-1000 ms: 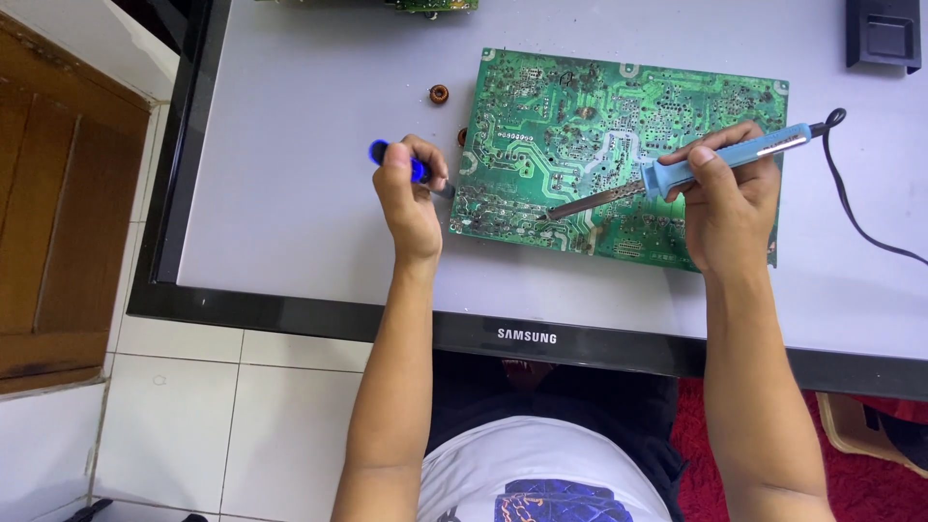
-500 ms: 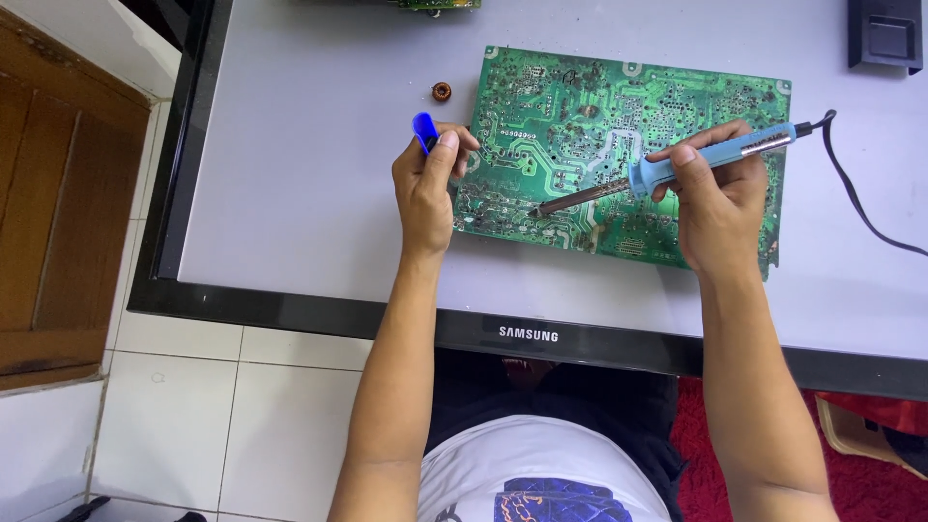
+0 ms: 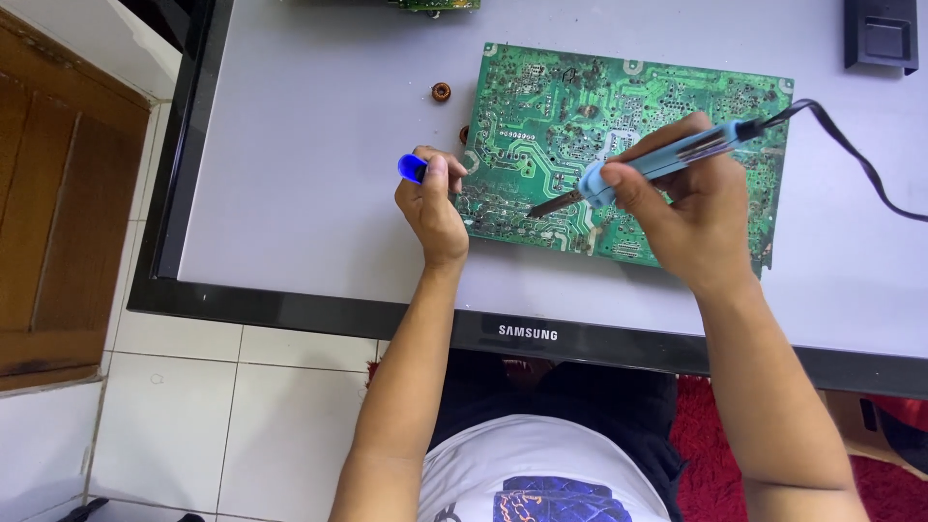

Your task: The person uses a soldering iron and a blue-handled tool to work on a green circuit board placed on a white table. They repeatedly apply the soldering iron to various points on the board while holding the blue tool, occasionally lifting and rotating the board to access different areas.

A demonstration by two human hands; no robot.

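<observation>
the green circuit board (image 3: 580, 116) lies flat, solder side up, on the pale grey tabletop (image 3: 309, 145), which is bordered by a glossy black frame. the board is a broad rectangle, a touch askew, its face covered in pale traces, rows of tiny silver solder dots and a few darker scorched-looking patches along the near edge. one full board is in view; the edge of a second green board (image 3: 435, 4) shows at the top of the picture

the right hand (image 3: 691, 217) has its grip clenched around one soldering iron (image 3: 667, 159), a light blue handle with a darker grey section toward the cord end. its metal tip (image 3: 551, 205) slants down to the left and meets the board near the lower middle. one black cable (image 3: 860, 164) runs from the handle's rear across the tabletop to the right edge

the left hand (image 3: 433, 208) rests at the board's left edge, fingers curled shut on one small blue tool (image 3: 412, 168); only its rounded blue end shows past the knuckles, so what kind of tool it is i cannot tell

two small copper-coloured ring coils are on the tabletop: one (image 3: 441, 92) stands apart, up and left of the board, the other (image 3: 464, 134) sits just beside the board's left edge. one black box (image 3: 880, 34) lies at the top right corner
</observation>
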